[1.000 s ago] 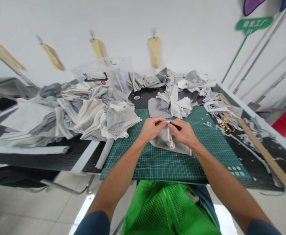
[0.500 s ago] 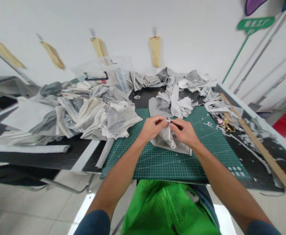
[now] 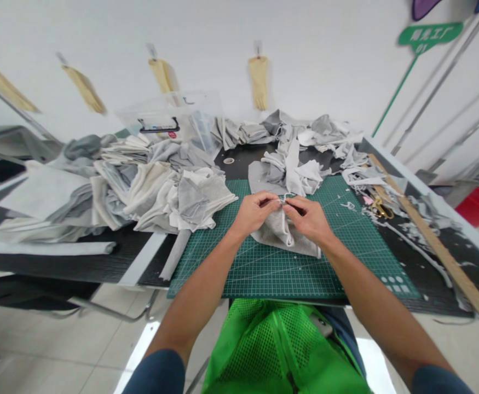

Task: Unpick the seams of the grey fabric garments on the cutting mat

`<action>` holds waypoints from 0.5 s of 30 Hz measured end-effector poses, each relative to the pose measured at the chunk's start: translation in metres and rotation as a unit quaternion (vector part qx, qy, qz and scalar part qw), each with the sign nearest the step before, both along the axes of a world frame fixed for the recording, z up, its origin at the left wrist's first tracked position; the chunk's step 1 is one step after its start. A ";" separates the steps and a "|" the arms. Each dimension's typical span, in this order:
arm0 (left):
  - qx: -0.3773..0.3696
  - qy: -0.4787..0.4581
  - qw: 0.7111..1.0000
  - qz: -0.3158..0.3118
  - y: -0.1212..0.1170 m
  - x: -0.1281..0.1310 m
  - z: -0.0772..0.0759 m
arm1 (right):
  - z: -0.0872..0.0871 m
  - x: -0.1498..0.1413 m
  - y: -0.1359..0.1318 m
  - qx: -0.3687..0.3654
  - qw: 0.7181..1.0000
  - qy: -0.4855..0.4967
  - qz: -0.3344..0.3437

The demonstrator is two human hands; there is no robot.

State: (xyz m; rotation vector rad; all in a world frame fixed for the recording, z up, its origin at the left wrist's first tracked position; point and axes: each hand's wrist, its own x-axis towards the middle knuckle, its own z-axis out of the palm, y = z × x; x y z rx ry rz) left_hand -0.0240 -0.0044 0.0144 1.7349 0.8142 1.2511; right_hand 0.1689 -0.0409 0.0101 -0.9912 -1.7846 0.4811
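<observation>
Grey cloth [image 3: 272, 230] lies on the cutting mat [image 3: 259, 282], back from the middle of the table's [image 3: 244, 161] front edge. The grip of the left hand [image 3: 255, 214] and right hand [image 3: 308, 220] is pinched on the cloth's raised upper end, fingertips nearly meeting. A dark patch under the right fingers cannot be identified.

Risk, in judgement: the pinch covers little material, so uneven pulling could slip the cloth free or tear it crooked. The loose white strand [image 3: 288, 195] could snag on the fabric pile [image 3: 263, 174] just beyond, toward the table's back edge.

Compared with half a second ago: the strand shows more clearly beyond the fingertips; hands and cloth hold nearly the same position.
</observation>
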 end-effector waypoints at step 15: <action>0.004 0.003 1.000 0.001 0.002 0.001 -0.002 | -0.003 -0.002 0.002 -0.024 0.999 0.031 -0.004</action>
